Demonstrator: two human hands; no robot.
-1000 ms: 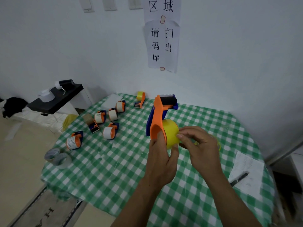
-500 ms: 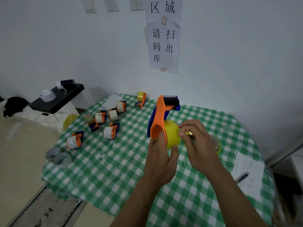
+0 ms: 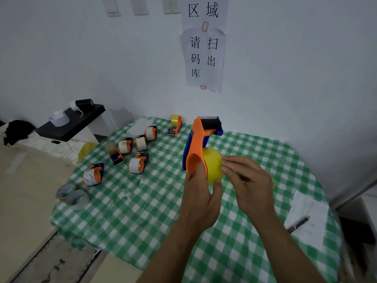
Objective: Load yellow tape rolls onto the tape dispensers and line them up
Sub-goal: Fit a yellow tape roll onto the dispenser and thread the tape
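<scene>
left hand [image 3: 201, 196] grips the orange dispenser [image 3: 196, 148]; right hand [image 3: 247, 183] pinches at its yellow roll [image 3: 213, 167], probably seeking the tape end to thread next.

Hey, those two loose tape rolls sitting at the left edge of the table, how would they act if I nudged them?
The two loose rolls look to lie flat, so they would probably slide rather than roll. They sit right at the edge of the checked tablecloth, so a leftward push could drop them. They are likely light.

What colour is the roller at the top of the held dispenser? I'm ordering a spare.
Black roller, on the orange dispenser; head view.
</scene>
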